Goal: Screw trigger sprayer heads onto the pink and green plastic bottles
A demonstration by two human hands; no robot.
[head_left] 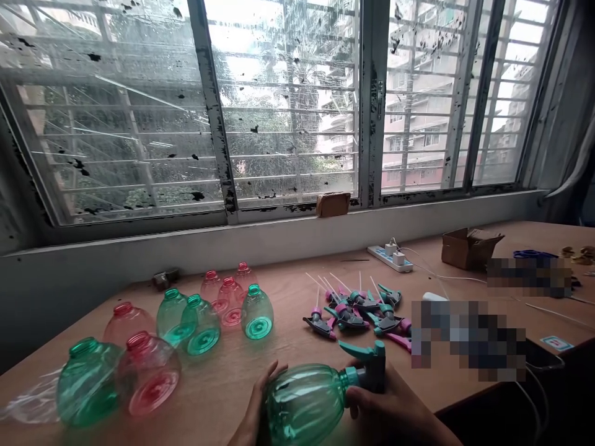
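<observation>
Sideways, green bottle [304,399] between both hands [255,406] [393,399].

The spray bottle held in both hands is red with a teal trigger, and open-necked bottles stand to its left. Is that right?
Not quite: the spray bottle is green, not red, as the head view shows. The rest stands: the left hand and right hand hold it, its trigger is teal, and open-necked bottles stand to its left.

Between our fingers [365,399], one bottle [304,402]; leftward, four green bottles [257,306] and five pink bottles [151,375]; beyond, we cannot count the spray tops [349,317].
</observation>
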